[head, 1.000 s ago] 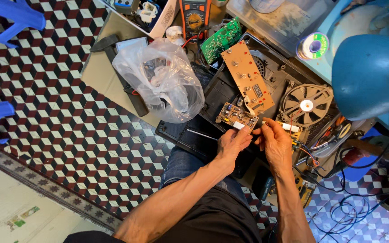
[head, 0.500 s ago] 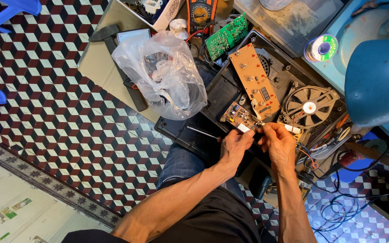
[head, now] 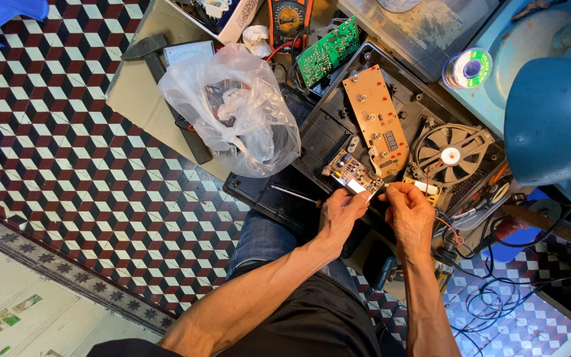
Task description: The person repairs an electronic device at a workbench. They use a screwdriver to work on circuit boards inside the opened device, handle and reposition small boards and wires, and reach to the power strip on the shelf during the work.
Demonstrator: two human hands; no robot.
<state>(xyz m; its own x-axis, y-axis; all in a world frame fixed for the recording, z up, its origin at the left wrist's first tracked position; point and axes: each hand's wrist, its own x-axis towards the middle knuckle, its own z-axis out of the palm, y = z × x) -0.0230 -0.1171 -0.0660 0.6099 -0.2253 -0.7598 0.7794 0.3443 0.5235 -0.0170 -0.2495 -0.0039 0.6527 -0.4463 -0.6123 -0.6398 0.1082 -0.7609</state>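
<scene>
Pinching a small brown circuit board [head: 350,173] by its near edge, the left hand [head: 338,213] has its thumb and forefinger closed on the white connector end, while the right hand [head: 410,210], just at three o'clock of it, is curled with fingertips closed on what looks like a thin wire or lead, too small to make out for certain. The little board sits tilted against the open black plastic appliance casing [head: 325,125], which rests over the person's lap; a long tan control board with a small display [head: 375,119] lies in the casing at twelve o'clock of the hands, and a round black cooling fan [head: 451,155] lies at two o'clock. A slim screwdriver [head: 295,194] rests on the casing at nine o'clock of the left hand, near but apart from it. Further off at ten o'clock stands a crumpled clear plastic bag [head: 239,112], and a green circuit board [head: 328,51] leans at twelve o'clock beyond it. By the look of it, the fine work at the connector would go best with the left hand keeping the board steady and the right pulling straight, never sideways, so nothing bends.
</scene>
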